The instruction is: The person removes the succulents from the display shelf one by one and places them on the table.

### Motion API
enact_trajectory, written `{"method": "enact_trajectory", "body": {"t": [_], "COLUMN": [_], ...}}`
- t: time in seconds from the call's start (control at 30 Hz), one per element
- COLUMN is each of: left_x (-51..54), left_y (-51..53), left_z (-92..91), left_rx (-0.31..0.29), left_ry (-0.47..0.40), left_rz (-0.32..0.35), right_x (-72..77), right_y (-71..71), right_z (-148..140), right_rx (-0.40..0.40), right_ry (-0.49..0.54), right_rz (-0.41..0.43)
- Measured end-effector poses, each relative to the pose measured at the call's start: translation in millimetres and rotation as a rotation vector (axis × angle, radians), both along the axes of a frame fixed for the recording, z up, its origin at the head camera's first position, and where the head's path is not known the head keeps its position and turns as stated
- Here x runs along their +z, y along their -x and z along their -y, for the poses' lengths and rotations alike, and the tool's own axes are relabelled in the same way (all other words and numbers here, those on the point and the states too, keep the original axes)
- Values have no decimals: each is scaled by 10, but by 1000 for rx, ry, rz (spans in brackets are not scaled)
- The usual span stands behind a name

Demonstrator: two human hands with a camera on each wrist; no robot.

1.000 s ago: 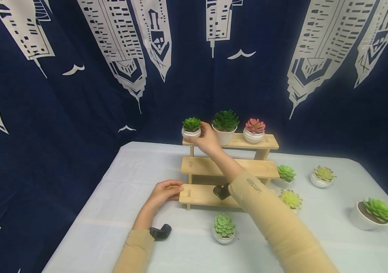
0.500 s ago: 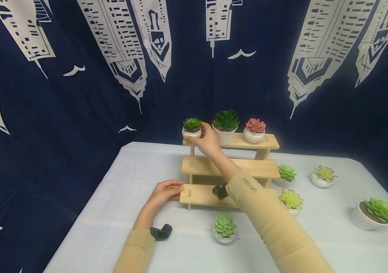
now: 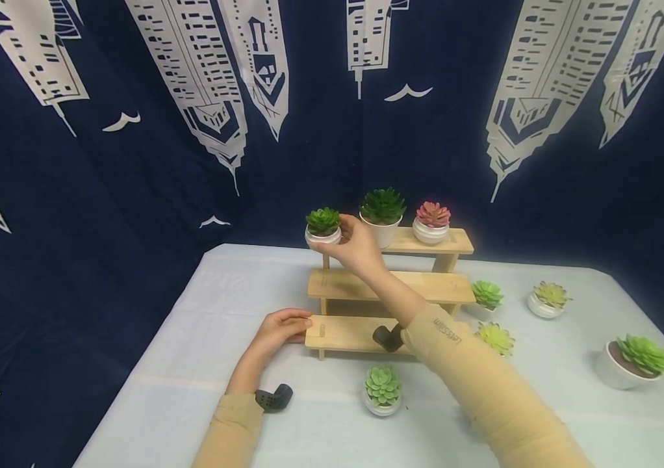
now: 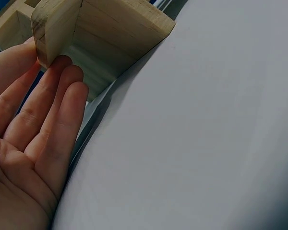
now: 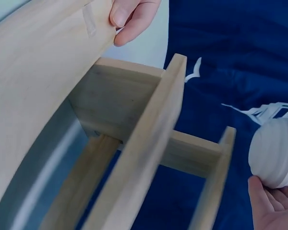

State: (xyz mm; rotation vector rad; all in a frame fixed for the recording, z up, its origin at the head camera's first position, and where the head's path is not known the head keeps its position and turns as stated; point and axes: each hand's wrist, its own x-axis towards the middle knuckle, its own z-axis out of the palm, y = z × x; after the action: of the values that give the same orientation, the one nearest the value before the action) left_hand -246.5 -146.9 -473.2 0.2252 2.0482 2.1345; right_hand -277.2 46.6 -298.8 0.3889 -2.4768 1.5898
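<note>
My right hand [image 3: 361,248] grips a small dark green succulent in a white ribbed pot [image 3: 323,235] at the left end of the top tier. In the right wrist view this pot [image 5: 272,153] is held in the fingers, apart from the board. My left hand [image 3: 273,333] pinches the left end of the lowest tier of the three-tier wooden stand [image 3: 344,331]. In the left wrist view, thumb and fingertips meet the board's end [image 4: 57,31]. A larger dark green succulent [image 3: 382,218] and a pink succulent [image 3: 432,222] stand on the top tier.
A pale green succulent [image 3: 382,390] stands before the stand. To its right are a yellow-green one [image 3: 496,338], a bright green one [image 3: 486,296], a yellowish one [image 3: 548,300] and a bigger pot [image 3: 630,364]. A navy patterned curtain [image 3: 308,169] hangs behind the white-covered table [image 3: 191,364].
My right hand has shifted the dark green succulent slightly left and down, past the top tier's left end. My left hand keeps its place on the lowest tier.
</note>
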Motion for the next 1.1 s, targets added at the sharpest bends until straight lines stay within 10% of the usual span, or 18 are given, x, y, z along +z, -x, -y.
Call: {"method": "enact_trajectory", "body": {"t": [1.1], "left_x": [2], "left_y": [-13], "left_z": [-3], "left_rx": [19], "left_ry": [-13], "left_rz": [29], "right_x": [-106], "right_y": [-677], "right_z": [-1491], "right_rx": [-110], "right_ry": [-27], "right_rz": [5]}}
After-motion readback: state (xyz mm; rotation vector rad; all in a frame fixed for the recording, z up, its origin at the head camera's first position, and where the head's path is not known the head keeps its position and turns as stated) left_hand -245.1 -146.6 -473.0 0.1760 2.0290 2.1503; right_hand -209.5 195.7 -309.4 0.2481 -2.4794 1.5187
